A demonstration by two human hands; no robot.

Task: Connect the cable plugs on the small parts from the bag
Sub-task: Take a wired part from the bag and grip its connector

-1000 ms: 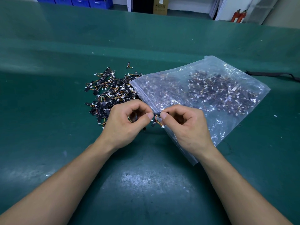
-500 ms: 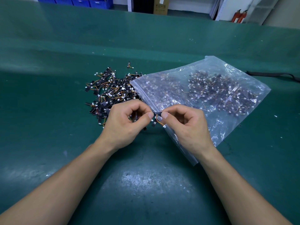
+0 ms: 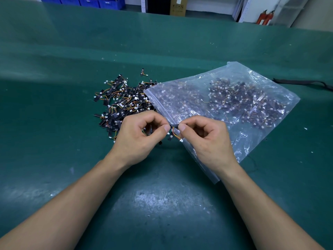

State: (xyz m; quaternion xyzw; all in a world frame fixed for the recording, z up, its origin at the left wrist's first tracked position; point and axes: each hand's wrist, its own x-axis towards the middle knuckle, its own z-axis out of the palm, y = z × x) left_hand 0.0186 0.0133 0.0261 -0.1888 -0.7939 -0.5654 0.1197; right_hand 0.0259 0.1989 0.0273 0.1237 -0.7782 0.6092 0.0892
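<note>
Both hands pinch one small black part (image 3: 174, 125) between them above the green mat. My left hand (image 3: 142, 136) grips its left end with thumb and forefinger, and my right hand (image 3: 205, 139) grips its right end. Thin orange and yellow wires hang under the part and end in a white plug (image 3: 181, 140). A clear plastic bag (image 3: 234, 112) holding many such parts lies to the right, its mouth facing left. A loose pile of the same parts (image 3: 122, 103) sits on the mat just left of the bag's mouth, behind my left hand.
The green mat (image 3: 162, 204) covers the whole bench. One stray part (image 3: 142, 72) lies beyond the pile. A black strap (image 3: 302, 82) lies at the right edge. Blue bins (image 3: 81, 0), a cardboard box (image 3: 178, 6) and red extinguishers (image 3: 264, 17) stand beyond the bench.
My hands have stayed almost where they were; the fingertips shifted slightly on the black part held between them. The bag and the pile have not moved.
</note>
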